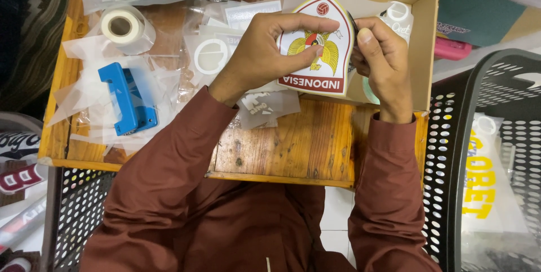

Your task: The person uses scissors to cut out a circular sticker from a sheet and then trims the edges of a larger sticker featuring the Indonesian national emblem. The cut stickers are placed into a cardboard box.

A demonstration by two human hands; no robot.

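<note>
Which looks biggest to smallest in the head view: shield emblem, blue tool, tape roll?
1. Shield emblem, held in both hands, nearer the camera, so its lead is unsure.
2. Blue tool.
3. Tape roll.

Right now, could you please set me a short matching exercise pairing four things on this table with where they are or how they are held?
Things:
1. shield-shaped sticker
2. tape roll
3. blue tool
4. cardboard box

Places:
A. lying on clear film at the table's left side
B. open, at the table's far right corner
C. held between the left hand and the right hand
D. near the far left of the wooden table

Pairs: 1-C, 2-D, 3-A, 4-B
</note>
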